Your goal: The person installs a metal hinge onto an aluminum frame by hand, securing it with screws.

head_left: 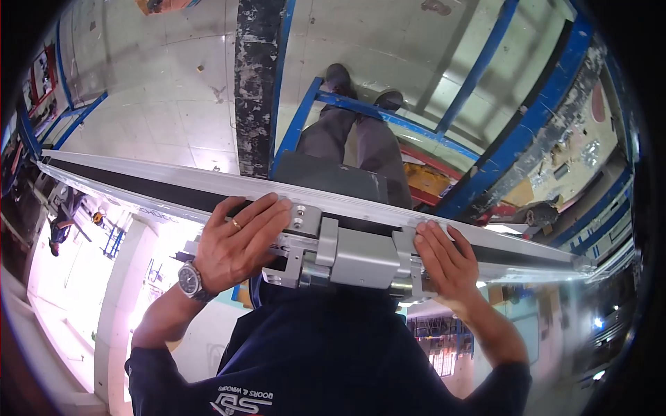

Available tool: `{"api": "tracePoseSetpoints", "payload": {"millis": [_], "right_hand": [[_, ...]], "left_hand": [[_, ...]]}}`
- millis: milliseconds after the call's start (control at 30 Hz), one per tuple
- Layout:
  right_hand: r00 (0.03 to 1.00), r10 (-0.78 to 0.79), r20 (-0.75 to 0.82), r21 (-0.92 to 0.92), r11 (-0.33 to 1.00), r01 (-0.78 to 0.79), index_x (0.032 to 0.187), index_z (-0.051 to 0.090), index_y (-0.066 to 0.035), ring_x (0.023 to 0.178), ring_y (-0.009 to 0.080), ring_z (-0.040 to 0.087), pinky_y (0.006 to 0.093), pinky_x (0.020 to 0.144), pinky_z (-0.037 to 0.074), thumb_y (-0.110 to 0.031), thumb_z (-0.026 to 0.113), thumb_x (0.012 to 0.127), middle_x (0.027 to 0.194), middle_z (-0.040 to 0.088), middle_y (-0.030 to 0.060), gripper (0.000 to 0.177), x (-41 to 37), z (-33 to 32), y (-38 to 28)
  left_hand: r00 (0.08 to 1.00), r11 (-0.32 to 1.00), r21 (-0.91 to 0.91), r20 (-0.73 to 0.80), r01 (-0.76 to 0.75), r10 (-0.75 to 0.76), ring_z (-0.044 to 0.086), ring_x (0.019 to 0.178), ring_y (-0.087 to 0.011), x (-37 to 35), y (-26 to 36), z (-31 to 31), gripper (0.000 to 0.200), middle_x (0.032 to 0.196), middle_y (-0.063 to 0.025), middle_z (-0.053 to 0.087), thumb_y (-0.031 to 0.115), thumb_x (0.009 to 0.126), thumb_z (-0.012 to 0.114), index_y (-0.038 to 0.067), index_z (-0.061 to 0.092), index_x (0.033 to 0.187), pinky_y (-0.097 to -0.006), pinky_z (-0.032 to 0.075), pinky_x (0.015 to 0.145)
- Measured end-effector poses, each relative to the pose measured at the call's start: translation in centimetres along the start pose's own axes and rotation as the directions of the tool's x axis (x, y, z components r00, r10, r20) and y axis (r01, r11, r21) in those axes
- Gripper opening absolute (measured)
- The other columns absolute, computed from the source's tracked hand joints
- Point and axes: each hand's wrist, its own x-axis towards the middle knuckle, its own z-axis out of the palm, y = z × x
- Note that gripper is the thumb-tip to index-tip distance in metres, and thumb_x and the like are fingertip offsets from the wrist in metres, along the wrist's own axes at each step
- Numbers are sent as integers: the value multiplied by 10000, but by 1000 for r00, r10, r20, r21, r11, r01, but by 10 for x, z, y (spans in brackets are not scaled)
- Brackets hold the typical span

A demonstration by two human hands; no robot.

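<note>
A long silvery metal profile [180,179] with a black channel runs across the view in front of my body. At its middle sits a grey metal hardware assembly [365,258] with blocks, a round part and a plate with screw holes. My left hand [243,239], with a ring and a wristwatch [189,279], lies on the profile beside the plate, fingers stretched out. My right hand [447,263] rests its extended fingers on the profile at the assembly's other end. Both thumbs are largely hidden.
Blue metal frames [531,114] stand beyond the profile, around my legs and feet [388,100]. A worn dark beam [255,90] stretches away over the tiled floor. Another person [59,232] is at the far left. Cluttered shelving stands at the right.
</note>
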Motion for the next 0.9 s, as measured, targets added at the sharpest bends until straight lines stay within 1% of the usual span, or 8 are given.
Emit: {"api": "tracePoseSetpoints", "payload": {"millis": [33, 167, 267, 400, 500, 600, 833, 900], "right_hand": [[1000, -5, -17, 11, 1000, 5, 1303, 622, -27, 1272, 287, 640, 456, 1074, 477, -159, 636, 803, 1312, 687, 131, 517, 0, 1, 1], [1000, 2, -20, 36, 999, -1, 1271, 633, -28, 1225, 293, 673, 451, 1047, 497, -121, 616, 833, 1271, 709, 134, 448, 2, 2, 1], [1000, 11, -12, 34, 999, -11, 1245, 641, -27, 1209, 294, 683, 445, 1033, 503, -91, 589, 844, 1259, 713, 139, 409, 2, 3, 1], [999, 36, 1, 29, 999, -36, 1224, 647, -24, 1200, 307, 686, 435, 1023, 504, -70, 564, 858, 1245, 717, 149, 378, 7, 3, -2], [1000, 23, 8, 43, 999, -24, 1214, 648, -21, 1200, 316, 685, 431, 1026, 503, -81, 559, 878, 1255, 712, 156, 353, 4, 4, 1], [1000, 14, -5, 22, 1000, -14, 1198, 651, -22, 1198, 306, 688, 428, 1028, 503, -108, 565, 896, 1256, 713, 155, 325, 2, 5, 1], [998, 41, -48, 31, 999, -40, 1144, 681, -55, 1151, 261, 715, 384, 960, 546, -72, 604, 893, 1192, 747, 116, 263, 8, 3, 0], [997, 37, -63, 20, 999, -36, 1137, 690, -60, 1146, 250, 717, 375, 943, 551, -76, 600, 897, 1194, 749, 113, 257, 7, 5, 2]], "left_hand": [[1000, 1000, -2, -4, -10, 10, 614, 1306, -236, -7, -6, 1, 729, 1381, -88, 653, 208, 680, 847, 66, 607, 1353, -441, 478, 1004], [999, 999, -34, 46, 8, -6, 622, 1291, -214, 3, -12, -2, 790, 1402, -74, 642, 269, 647, 874, 90, 605, 1367, -432, 490, 993], [997, 1000, -11, 80, 4, -3, 630, 1274, -201, 12, -8, 1, 775, 1404, -61, 641, 264, 663, 858, 116, 605, 1380, -431, 505, 974], [999, 998, -56, 49, -10, 12, 651, 1234, -194, 18, -7, 5, 599, 1349, -59, 671, 165, 753, 785, 114, 643, 1333, -410, 529, 943], [999, 995, -84, -21, -49, 47, 680, 1194, -228, 17, -11, 10, 700, 1279, -95, 706, 139, 564, 842, 74, 687, 1244, -415, 552, 910], [997, 995, -72, -7, -73, 73, 688, 1154, -223, 21, -12, 5, 419, 1263, -105, 705, 134, 801, 728, 72, 701, 1214, -387, 567, 873], [998, 998, -4, 29, -59, 59, 705, 1126, -230, 28, -6, 6, 392, 1277, -111, 708, 166, 817, 736, 73, 710, 1197, -395, 582, 850], [997, 997, 31, -1, -74, 74, 712, 1125, -228, 26, -6, 12, 390, 1268, -108, 717, 166, 824, 744, 80, 712, 1203, -392, 588, 836]]}}
